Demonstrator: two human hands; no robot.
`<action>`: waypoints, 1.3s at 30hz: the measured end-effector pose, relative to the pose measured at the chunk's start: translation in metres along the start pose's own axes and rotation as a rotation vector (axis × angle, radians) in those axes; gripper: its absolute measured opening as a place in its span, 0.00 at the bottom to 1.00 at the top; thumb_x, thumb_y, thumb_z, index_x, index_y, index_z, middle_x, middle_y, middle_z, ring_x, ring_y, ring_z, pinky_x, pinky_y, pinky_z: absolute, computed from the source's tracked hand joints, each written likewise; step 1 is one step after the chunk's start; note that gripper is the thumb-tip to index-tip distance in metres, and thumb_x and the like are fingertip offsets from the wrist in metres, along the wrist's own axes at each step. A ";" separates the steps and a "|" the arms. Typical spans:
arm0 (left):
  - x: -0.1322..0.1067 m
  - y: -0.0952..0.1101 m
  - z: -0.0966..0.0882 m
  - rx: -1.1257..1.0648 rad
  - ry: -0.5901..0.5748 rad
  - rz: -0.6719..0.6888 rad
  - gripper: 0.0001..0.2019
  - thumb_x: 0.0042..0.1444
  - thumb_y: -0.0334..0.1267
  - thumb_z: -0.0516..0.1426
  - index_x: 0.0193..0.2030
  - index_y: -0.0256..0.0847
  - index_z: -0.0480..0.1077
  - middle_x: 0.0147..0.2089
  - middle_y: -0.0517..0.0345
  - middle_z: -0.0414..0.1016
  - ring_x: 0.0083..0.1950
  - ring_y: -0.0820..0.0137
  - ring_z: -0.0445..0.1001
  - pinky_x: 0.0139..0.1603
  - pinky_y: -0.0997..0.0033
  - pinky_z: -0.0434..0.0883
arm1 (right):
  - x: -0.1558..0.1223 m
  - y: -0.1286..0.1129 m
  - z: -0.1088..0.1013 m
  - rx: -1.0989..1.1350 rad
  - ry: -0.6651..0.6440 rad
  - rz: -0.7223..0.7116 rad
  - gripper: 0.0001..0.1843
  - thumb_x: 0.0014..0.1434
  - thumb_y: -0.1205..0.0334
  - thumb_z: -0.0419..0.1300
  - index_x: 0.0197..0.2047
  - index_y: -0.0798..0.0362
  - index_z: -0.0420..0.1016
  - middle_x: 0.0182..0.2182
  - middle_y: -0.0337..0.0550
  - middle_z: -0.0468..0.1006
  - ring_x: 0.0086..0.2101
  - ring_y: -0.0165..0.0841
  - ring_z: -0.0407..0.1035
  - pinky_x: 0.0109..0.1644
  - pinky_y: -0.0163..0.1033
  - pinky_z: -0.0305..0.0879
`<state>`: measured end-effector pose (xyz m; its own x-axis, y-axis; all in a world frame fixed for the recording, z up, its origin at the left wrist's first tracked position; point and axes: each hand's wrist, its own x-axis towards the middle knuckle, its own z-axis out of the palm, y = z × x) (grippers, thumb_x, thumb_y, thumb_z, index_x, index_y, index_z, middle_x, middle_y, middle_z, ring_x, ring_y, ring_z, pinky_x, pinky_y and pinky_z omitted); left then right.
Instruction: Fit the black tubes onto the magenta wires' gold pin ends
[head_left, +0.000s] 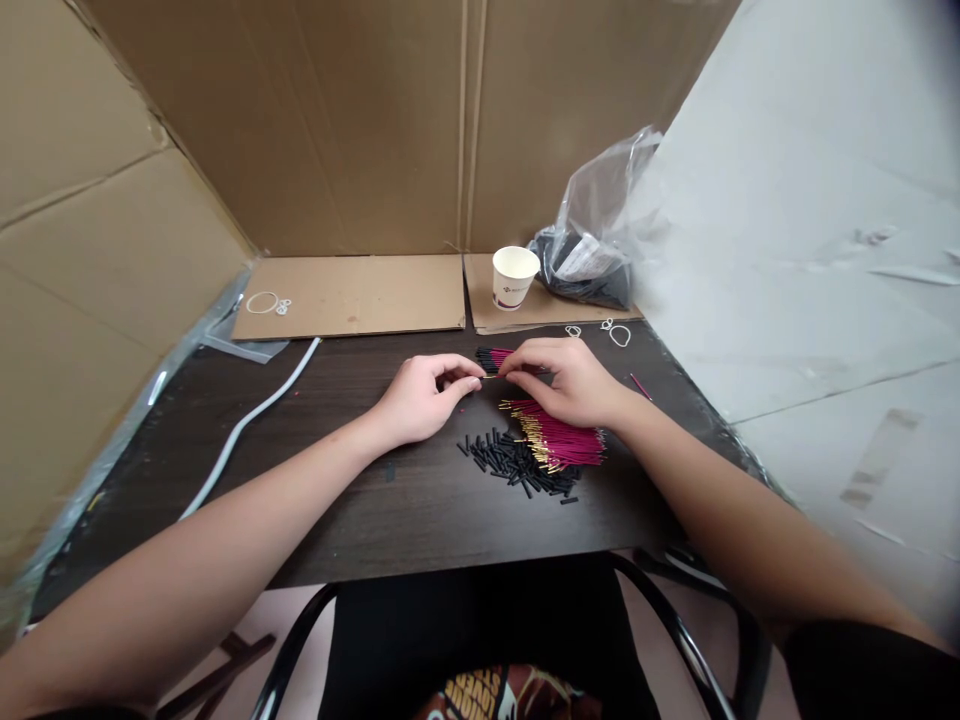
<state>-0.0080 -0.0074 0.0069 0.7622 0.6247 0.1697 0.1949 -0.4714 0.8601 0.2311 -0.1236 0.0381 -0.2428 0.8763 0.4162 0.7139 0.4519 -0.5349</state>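
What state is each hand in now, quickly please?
Left hand: closed in a pinch at one end of a slim, gold-coloured metal pin; whatever it holds cannot be told.
Right hand: closed, pinching the pin's other end.

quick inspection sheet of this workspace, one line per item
Surface: dark tabletop
Work pieces: pile of magenta wires with gold ends, next to loose black pieces; black-ended wires farther back
Clutter: paper cup and plastic bag on cardboard sheet
Hands: left hand and right hand pinch a thin gold-coloured piece
Cables: pale cord or tube, cannot tell which
Surroundings: cardboard walls ahead and left
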 end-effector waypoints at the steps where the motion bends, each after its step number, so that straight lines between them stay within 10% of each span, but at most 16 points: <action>1: 0.000 0.000 0.000 0.007 -0.001 0.002 0.10 0.69 0.42 0.65 0.49 0.42 0.87 0.43 0.53 0.89 0.39 0.64 0.80 0.43 0.62 0.76 | 0.000 0.000 0.000 -0.001 -0.005 0.000 0.11 0.75 0.65 0.60 0.47 0.52 0.86 0.42 0.48 0.88 0.41 0.39 0.81 0.48 0.45 0.75; 23: -0.006 0.007 0.001 0.122 -0.016 0.112 0.08 0.70 0.37 0.64 0.48 0.42 0.87 0.49 0.54 0.91 0.48 0.61 0.86 0.54 0.59 0.78 | -0.001 0.001 0.016 0.089 -0.028 -0.007 0.10 0.74 0.70 0.61 0.47 0.51 0.85 0.42 0.44 0.89 0.42 0.37 0.82 0.50 0.43 0.76; 39: -0.006 0.006 0.002 0.194 0.055 0.077 0.18 0.62 0.36 0.68 0.58 0.39 0.75 0.49 0.52 0.75 0.39 0.68 0.72 0.43 0.62 0.75 | -0.003 0.015 0.007 -0.031 -0.050 0.005 0.07 0.68 0.70 0.65 0.46 0.52 0.84 0.39 0.45 0.86 0.39 0.37 0.78 0.46 0.44 0.72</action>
<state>-0.0099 -0.0150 0.0105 0.7459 0.6127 0.2613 0.2571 -0.6268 0.7356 0.2384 -0.1177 0.0238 -0.2713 0.8859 0.3762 0.7349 0.4430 -0.5134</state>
